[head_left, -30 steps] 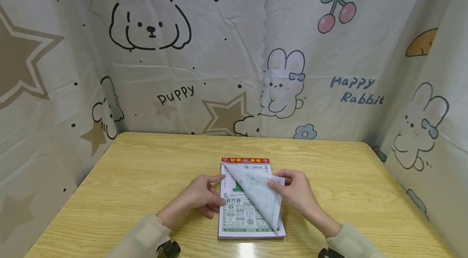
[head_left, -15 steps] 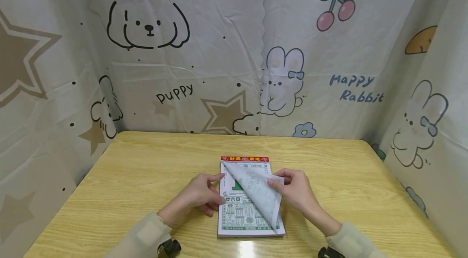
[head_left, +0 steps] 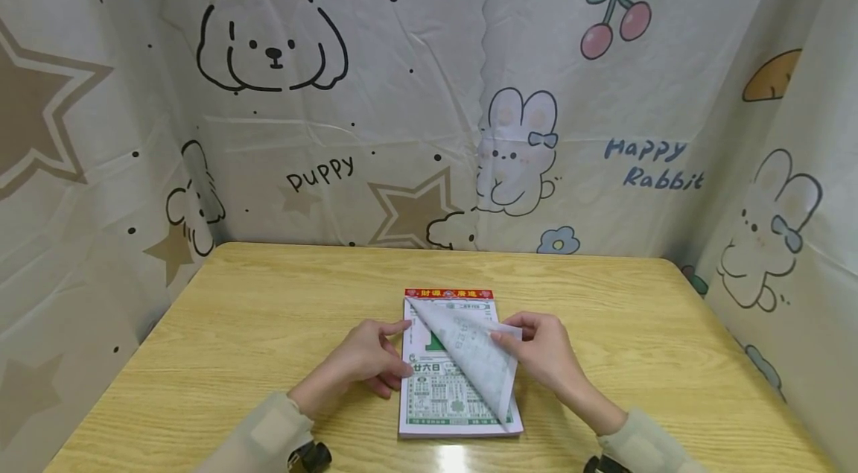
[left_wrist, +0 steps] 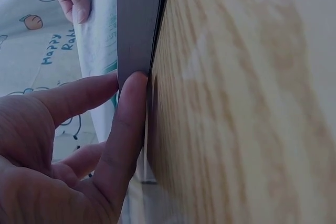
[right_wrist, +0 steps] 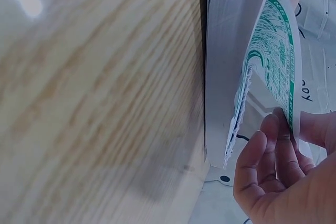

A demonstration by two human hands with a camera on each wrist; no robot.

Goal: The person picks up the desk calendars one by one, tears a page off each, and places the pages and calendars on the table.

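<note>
A thick tear-off calendar (head_left: 445,413) with green print and a red top strip lies flat on the table. Its top page (head_left: 479,357) is folded diagonally from the right side, showing the pale back. My right hand (head_left: 546,350) pinches that page's corner between thumb and fingers; the right wrist view shows the page (right_wrist: 281,51) curling up from the thick block (right_wrist: 231,61). At the calendar's left side, my left hand (head_left: 372,357) touches the edge with fairly straight fingers. In the left wrist view one fingertip (left_wrist: 134,90) presses against the block's side (left_wrist: 139,19).
The wooden table (head_left: 268,294) stretches out around the calendar. Behind it and at both sides hangs a cream curtain (head_left: 402,108) printed with cartoon animals, stars and cherries. Both wrists carry a dark strapped device (head_left: 310,456).
</note>
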